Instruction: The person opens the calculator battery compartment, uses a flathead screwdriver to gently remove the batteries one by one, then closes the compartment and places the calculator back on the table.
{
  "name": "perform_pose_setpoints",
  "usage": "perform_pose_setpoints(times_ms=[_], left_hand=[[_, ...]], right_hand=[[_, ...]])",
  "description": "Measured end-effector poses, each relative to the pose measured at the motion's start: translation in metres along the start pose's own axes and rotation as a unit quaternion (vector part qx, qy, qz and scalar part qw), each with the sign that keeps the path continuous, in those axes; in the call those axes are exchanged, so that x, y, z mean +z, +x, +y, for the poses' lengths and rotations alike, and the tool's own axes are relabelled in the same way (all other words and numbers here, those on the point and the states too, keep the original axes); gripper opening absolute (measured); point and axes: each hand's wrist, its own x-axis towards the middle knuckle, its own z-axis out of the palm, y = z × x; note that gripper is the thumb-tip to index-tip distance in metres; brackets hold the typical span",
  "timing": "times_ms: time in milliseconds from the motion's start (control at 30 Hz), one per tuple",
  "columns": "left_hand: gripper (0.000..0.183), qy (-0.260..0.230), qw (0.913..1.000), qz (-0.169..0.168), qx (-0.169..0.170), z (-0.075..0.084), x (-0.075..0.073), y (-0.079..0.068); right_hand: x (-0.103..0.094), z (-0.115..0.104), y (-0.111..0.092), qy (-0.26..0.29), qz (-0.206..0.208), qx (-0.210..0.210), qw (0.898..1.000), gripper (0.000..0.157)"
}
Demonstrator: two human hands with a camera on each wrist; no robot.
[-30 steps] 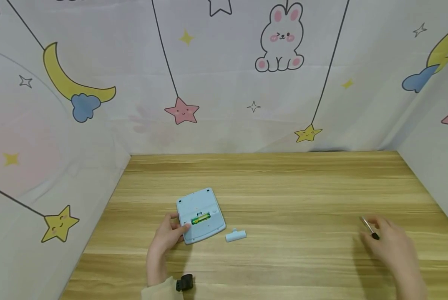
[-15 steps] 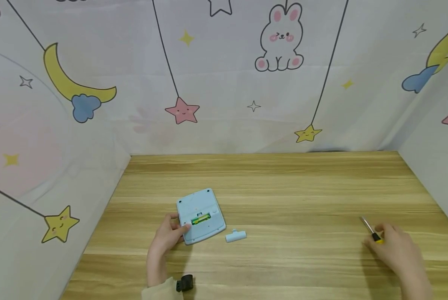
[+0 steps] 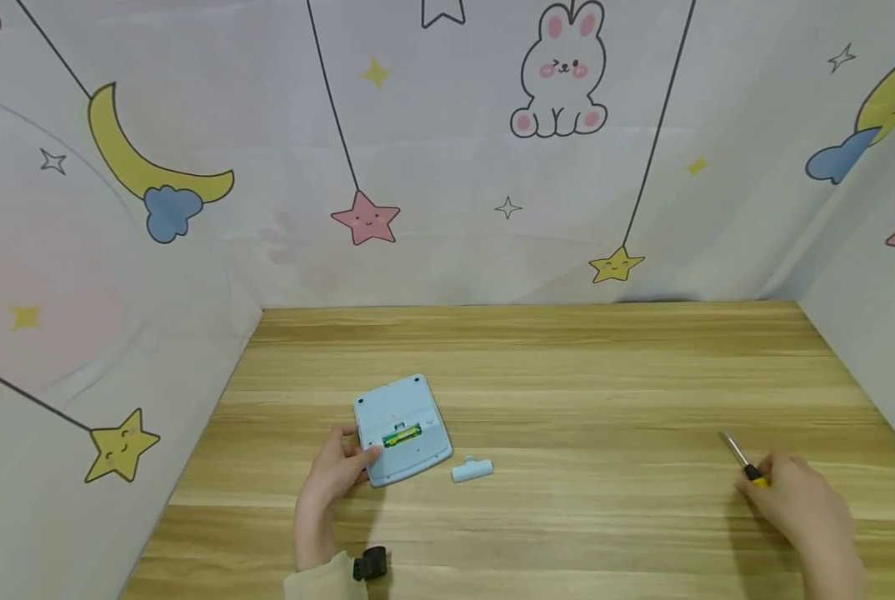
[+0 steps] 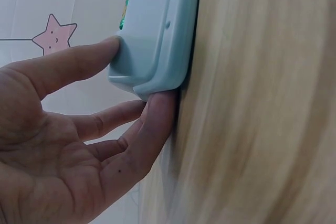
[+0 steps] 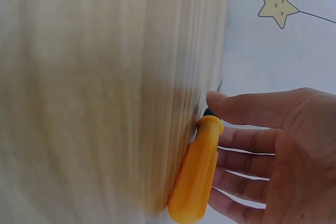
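Note:
A light blue calculator (image 3: 391, 408) lies back side up on the table, its battery compartment uncovered with a green and yellow battery (image 3: 402, 435) inside. My left hand (image 3: 335, 467) pinches its near left corner, thumb on the back and fingertips at the lower edge. To the calculator's right rests the small light blue battery cover (image 3: 473, 470). Over on the right side, a screwdriver (image 5: 195, 177) with a yellow-orange handle lies on the table, shaft pointing away. My right hand (image 3: 800, 500) is beside it, fingers loosely extended along the handle and thumb near its dark collar.
The wood-grain table (image 3: 567, 383) ends at a white printed cloth (image 3: 447, 167) standing behind it, with cloth on both sides too. A black strap piece (image 3: 370, 564) sits at my left wrist by the sleeve (image 3: 326, 579).
My right hand has lowered the screwdriver to the table, loosened its fingers and drawn slightly back to the right. The left hand and the calculator have stayed put.

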Motion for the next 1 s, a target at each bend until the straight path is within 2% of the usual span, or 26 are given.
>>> perform_pose_setpoints(times_ms=[367, 1000], left_hand=[[0.05, -0.001, 1.0, -0.001, 0.003, 0.0005, 0.0003, 0.0], [0.05, 0.0, 1.0, 0.002, 0.002, -0.0002, 0.0012, -0.0006]], right_hand=[[0.0024, 0.0052, 0.0029, -0.004, 0.006, -0.007, 1.0, 0.033], [-0.0001, 0.006, 0.0002, 0.0, -0.028, 0.012, 1.0, 0.034]])
